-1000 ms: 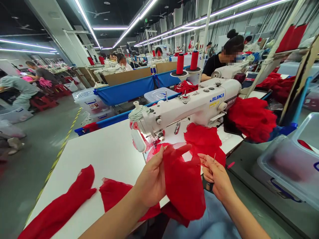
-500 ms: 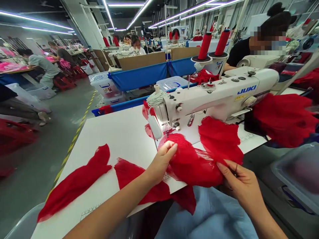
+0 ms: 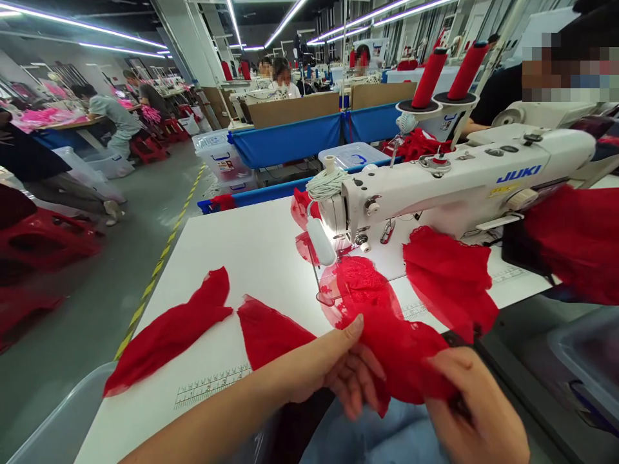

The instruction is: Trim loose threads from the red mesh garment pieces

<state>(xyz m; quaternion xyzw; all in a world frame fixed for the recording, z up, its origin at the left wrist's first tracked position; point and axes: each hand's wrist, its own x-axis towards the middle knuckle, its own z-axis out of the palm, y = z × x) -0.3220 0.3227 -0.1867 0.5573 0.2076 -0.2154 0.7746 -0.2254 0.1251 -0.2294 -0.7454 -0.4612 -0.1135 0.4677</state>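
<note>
A piece of sheer red fabric (image 3: 387, 322) lies from under the head of the white JUKI sewing machine (image 3: 459, 183) down to the table's near edge. My left hand (image 3: 333, 367) pinches its near edge, thumb on top and fingers curled beneath. My right hand (image 3: 474, 412) is closed on the same fabric at the right, just off the table's edge. Two more red pieces, one long (image 3: 169, 335) and one shorter (image 3: 271, 332), lie flat on the white table (image 3: 242, 258) to the left.
Another red piece (image 3: 449, 277) lies under the machine's arm and a red heap (image 3: 575, 238) sits at the right. Two red thread cones (image 3: 449, 74) stand behind. Clear plastic bins sit at right (image 3: 590, 354) and lower left. Other workers sit at rows of machines beyond an aisle.
The fabric, held up between my hands a second ago, now lies on the table under the machine's head. Both hands have dropped to the near edge. The view has shifted right and closer.
</note>
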